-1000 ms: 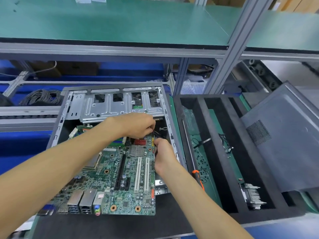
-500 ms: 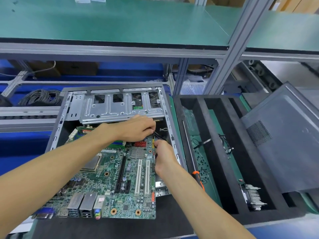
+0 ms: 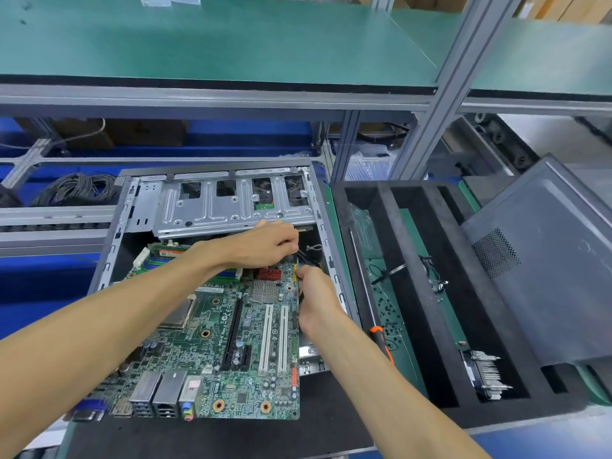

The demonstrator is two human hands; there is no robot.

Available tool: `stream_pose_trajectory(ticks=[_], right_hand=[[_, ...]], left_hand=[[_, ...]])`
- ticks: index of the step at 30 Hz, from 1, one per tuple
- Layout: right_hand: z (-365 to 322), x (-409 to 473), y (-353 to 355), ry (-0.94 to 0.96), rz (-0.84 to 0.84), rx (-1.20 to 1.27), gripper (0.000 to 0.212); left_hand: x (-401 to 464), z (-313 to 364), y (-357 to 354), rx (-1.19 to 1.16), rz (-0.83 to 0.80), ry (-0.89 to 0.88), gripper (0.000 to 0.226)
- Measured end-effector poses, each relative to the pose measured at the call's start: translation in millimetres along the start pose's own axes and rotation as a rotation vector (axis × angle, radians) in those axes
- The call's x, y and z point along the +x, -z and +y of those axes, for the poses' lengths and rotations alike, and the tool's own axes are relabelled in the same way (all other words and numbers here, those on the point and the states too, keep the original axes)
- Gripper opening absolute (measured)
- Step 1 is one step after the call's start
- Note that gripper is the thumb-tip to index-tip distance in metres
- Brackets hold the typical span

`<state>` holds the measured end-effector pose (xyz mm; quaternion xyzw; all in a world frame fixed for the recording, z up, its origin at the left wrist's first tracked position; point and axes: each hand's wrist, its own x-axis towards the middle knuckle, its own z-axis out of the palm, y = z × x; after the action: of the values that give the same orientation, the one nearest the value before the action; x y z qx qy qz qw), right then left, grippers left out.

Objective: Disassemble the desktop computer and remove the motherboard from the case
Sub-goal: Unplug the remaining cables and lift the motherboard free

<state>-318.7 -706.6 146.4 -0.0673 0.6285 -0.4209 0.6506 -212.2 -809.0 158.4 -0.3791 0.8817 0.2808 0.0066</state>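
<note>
Fingers of the left hand [image 3: 265, 246] are curled down over the far right corner of the motherboard [image 3: 228, 342], and they seem to pinch a black cable [image 3: 306, 258] there, though the fingertips are hidden behind the knuckles and I cannot say for certain what they hold. Just nearer and to the right, the right hand [image 3: 318, 299] has its fingers curled against the board's right edge, by the yellow header, apparently pinching the same cable or its plug.

Below and nearer than both sets of fingers, the motherboard lies in the open case [image 3: 212, 207], its near end with the port block [image 3: 165, 392] sticking out over the case's front lip onto a black mat [image 3: 215, 438].

It should handle as a light, stiff, flat plate, but a fragile one: it will flex if lifted by one corner, and the small parts and pins break easily. Best taken by the bare edges with both hands, or by the metal port block, never by the slots or socket.

It is green and densely populated: two white slots, black slots, a silver heatsink, red connectors just under the left fingers, and a square CPU socket to their near left.
</note>
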Motion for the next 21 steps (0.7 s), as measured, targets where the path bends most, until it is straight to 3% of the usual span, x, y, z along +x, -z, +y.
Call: stream_pose_trajectory(ticks=[3,7,9,11,21], right_hand=[[0,-1,0,0.006,0.002,-0.009,0.044],[0,-2,0,0.006,-0.006,0.003,0.037],[0,-2,0,0.003,-0.001,0.005,0.031],[0,-1,0,-0.005,0.004,-0.003,0.04],[-3,-2,0,-0.025,-0.002,0.003,0.048]], left_hand=[[1,3,-3,-0.001,0.06,0.02,0.028],[0,6,-3,-0.005,0.084,0.019,0.028],[-3,5,2,-0.131,0.075,0.002,0.027],[-5,3,5,-0.24,0.107,0.0,0.026],[-12,3,8,-0.077,0.255,-0.004,0.018]])
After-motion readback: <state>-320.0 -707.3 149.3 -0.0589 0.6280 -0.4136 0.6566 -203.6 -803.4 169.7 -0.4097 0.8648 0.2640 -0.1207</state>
